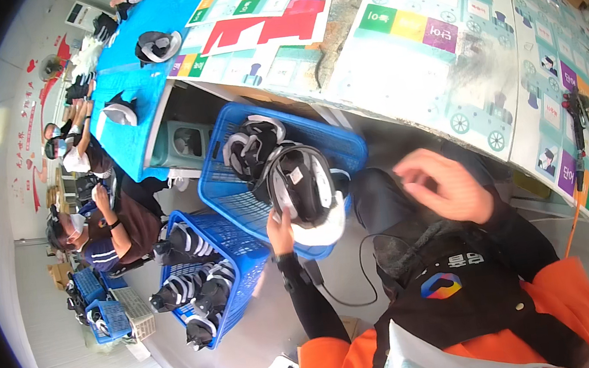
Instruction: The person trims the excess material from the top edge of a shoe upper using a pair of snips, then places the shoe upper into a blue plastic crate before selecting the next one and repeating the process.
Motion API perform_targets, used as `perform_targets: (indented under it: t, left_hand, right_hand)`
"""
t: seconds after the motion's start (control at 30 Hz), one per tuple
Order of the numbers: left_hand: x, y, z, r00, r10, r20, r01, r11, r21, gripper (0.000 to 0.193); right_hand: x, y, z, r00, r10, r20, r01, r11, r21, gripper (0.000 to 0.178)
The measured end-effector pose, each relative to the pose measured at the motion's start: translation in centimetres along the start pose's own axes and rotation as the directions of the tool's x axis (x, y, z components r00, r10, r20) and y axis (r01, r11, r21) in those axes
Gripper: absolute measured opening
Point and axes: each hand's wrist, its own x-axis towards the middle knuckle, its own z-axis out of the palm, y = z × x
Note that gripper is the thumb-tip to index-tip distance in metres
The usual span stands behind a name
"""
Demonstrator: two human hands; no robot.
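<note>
My left hand (280, 231) is closed on the edge of a black and white shoe upper (302, 183), with the thumb up along its pale rim. The shoe upper is over the near part of a blue plastic basket (356, 148), its opening facing up. More black and grey shoe uppers (253, 145) lie in the basket behind it. Over my lap, to the right of the basket, my right hand (449, 183) holds nothing. Its fingers are bent a little but apart, and it is clear of the shoe upper.
A table covered with printed sheets (437, 85) runs along the far right. Left of it, a blue-covered table (128, 83) carries a few shoe uppers. Another blue basket (243, 245) with several shoes stands at my left. Two co-workers (124, 234) sit farther left. A dark cable (367, 296) hangs near my lap.
</note>
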Motion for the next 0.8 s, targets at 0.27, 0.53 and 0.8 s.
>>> perform_targets:
  t: [0.27,0.53,0.8]
  left_hand:
    - [-16.0,10.7,2.3,0.910,0.083,0.407,-0.019,0.987,-0.160,0.047]
    - [-16.3,14.0,4.5,0.920,0.391,-0.001,-0.390,0.918,0.077,0.033]
    - [-17.1,14.7,5.5,0.930,0.363,0.066,-0.362,0.932,-0.022,0.012]
  right_hand:
    - [3.5,8.7,8.0,0.988,-0.087,0.128,0.100,0.989,-0.105,0.037]
    - [-0.1,7.9,7.4,0.997,-0.067,0.042,0.061,0.989,0.138,0.032]
    - [-3.3,11.2,6.5,0.994,-0.081,0.076,0.060,0.967,0.247,0.029]
